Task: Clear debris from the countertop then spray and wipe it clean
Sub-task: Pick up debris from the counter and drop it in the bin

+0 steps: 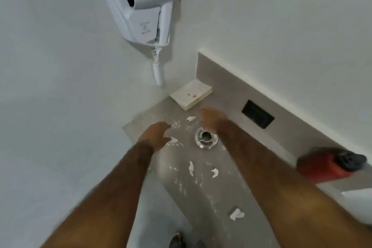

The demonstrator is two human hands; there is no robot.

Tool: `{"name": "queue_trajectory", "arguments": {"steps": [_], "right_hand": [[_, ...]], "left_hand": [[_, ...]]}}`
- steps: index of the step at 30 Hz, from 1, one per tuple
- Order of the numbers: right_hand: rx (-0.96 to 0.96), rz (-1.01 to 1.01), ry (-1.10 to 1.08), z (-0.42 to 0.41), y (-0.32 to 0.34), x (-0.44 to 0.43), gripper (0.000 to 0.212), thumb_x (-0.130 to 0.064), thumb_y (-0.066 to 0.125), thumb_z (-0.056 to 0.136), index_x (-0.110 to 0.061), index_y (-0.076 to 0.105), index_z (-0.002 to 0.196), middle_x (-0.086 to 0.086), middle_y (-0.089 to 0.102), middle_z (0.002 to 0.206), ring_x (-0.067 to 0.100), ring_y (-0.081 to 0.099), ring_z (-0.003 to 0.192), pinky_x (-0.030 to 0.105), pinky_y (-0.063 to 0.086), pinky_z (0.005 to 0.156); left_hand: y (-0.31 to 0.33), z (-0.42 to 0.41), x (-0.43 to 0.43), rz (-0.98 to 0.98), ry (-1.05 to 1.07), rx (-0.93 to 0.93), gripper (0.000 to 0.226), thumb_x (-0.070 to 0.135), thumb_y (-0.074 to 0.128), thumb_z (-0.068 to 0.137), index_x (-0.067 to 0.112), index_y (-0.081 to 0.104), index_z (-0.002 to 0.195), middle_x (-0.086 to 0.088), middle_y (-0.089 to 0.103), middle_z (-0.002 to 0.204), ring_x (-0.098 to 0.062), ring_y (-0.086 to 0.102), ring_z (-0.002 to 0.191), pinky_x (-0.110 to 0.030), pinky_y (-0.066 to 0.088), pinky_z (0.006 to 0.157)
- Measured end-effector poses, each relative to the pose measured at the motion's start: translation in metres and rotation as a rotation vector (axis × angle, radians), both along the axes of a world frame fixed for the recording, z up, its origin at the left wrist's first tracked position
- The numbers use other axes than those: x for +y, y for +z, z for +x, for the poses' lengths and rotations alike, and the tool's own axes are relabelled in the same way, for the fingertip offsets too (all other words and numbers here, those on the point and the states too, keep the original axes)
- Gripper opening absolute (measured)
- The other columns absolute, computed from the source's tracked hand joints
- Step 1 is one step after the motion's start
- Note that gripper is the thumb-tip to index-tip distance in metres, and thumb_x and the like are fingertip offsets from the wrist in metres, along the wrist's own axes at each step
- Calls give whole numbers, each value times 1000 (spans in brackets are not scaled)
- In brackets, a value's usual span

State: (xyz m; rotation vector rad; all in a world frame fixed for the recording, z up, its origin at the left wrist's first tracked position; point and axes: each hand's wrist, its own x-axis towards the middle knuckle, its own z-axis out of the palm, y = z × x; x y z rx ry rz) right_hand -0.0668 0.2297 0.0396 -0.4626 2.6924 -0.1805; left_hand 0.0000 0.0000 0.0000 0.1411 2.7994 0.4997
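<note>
A narrow grey countertop (203,187) runs from the wall corner toward me, dusted with white powder and several torn white paper scraps. One scrap (190,119) lies between my hands, another (173,139) just under my left hand, others (215,172) nearer me, and a crumpled one (236,214) close to the front. My left hand (156,135) hovers over the counter's left edge, fingers spread, empty. My right hand (210,118) is blurred above the counter just beyond a glass ashtray (206,138), fingers apart, holding nothing.
A white card box (191,94) sits in the far corner. A wall-mounted white hair dryer (141,4) hangs above it with its cord dangling. A black socket (257,114) is set in the backsplash. A red bottle with a black top (328,166) lies blurred at right.
</note>
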Motion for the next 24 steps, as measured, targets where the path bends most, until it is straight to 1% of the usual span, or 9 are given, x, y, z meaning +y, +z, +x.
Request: {"name": "queue_trajectory", "arguments": {"steps": [4,6,9,14,19,20,22,23,24], "right_hand": [[-7,-52,-89,-19,-41,-23,36,-21,55,103,-10,60,137,14,56,143,33,56,134,43,49,109],[10,-65,-93,-28,-60,-32,39,-27,56,104,-15,58,141,12,53,145,33,53,135,43,48,110],[8,-59,-101,-40,-86,-40,36,-20,55,104,-15,62,139,14,56,141,32,53,134,38,45,109],[39,-86,-146,-39,-101,-38,33,-10,54,103,-13,70,131,11,64,136,28,60,129,35,47,108],[30,-254,-154,-13,-74,-12,22,-12,59,99,-8,74,116,12,74,120,30,68,113,37,54,97],[20,-285,-147,-3,-69,-4,20,-13,62,99,-8,75,114,10,76,116,26,70,110,33,53,96],[-63,-369,-145,25,-59,20,20,-26,75,93,-12,80,106,-5,78,97,0,72,93,12,50,84],[-125,-394,-134,41,-56,32,22,-32,80,89,-15,82,103,-12,76,90,-9,69,85,7,48,80],[-191,-386,-124,57,-54,43,25,-37,82,87,-17,82,102,-14,75,89,-10,67,80,9,51,81]], "left_hand": [[-46,-13,-2,5,-103,-36,55,23,62,97,22,45,150,-4,45,156,-25,41,143,-34,28,120],[-64,-19,-3,26,-155,23,48,18,63,95,22,55,143,-5,52,148,-27,49,135,-35,36,115],[-83,-27,-6,19,-213,61,36,14,59,95,17,67,130,-8,62,133,-28,56,123,-35,43,108],[-97,-30,-2,25,-204,70,32,4,50,97,10,71,121,-11,65,122,-30,60,116,-35,45,103],[-84,-14,19,156,-51,51,35,4,48,100,8,65,130,-16,63,127,-33,58,120,-36,40,105],[-81,-8,25,178,-56,32,30,6,51,100,8,68,124,-16,64,124,-32,59,117,-36,42,104],[-73,10,42,228,-65,10,24,10,55,99,8,74,114,-15,67,117,-31,62,111,-36,45,100],[-70,20,50,242,-66,11,23,11,56,99,8,75,112,-14,68,115,-30,62,110,-35,45,99],[-67,29,58,245,-68,6,24,12,56,99,9,75,112,-14,69,114,-29,62,109,-34,45,99]]}}
